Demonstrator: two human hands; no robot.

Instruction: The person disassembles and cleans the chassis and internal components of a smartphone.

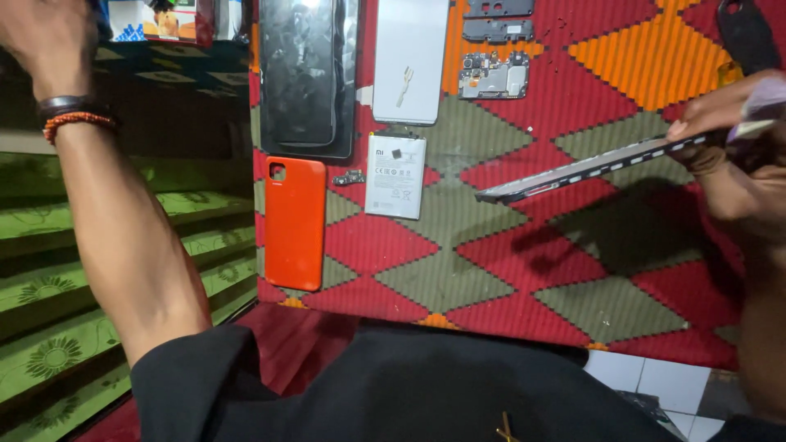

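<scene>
Phone stripped, battery (395, 176) and case (295, 223) laid out; my right hand (729, 139) grips the frame (589, 169), left hand's (41, 33) grip unclear.

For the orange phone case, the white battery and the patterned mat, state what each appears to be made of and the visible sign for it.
Orange phone case: probably soft plastic or silicone; smooth, matte, evenly coloured, with a moulded camera cut-out.
White battery: seems wrapped in a thin film or foil; flat, slightly glossy, with a printed label.
Patterned mat: looks like woven textile; dull surface, diamond pattern with stepped edges in red, orange and olive.
</scene>
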